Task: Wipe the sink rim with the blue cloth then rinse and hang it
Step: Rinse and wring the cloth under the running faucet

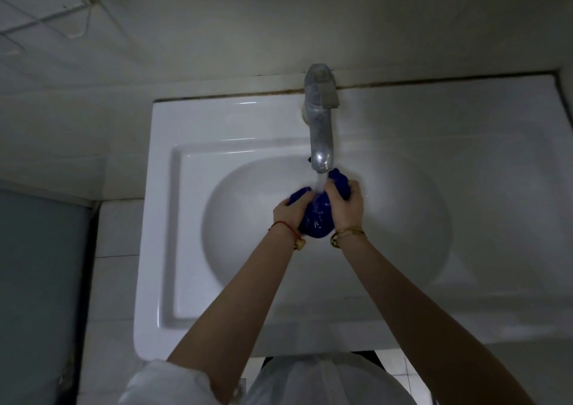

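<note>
The blue cloth [316,221] is bunched into a wet ball over the white sink [161,218] basin. Water runs from the metal tap [319,125] onto the cloth. My left hand [290,215] grips the cloth's left side. My right hand [345,206] grips its right side and upper end, fingers curled round it. Both hands sit just below the spout, over the middle of the bowl.
A wide white counter [465,125] extends to the right of the basin. Tiled wall [62,94] rises at the left, with a thin wire hook [83,23] high up. A grey-blue panel [40,280] stands at the lower left.
</note>
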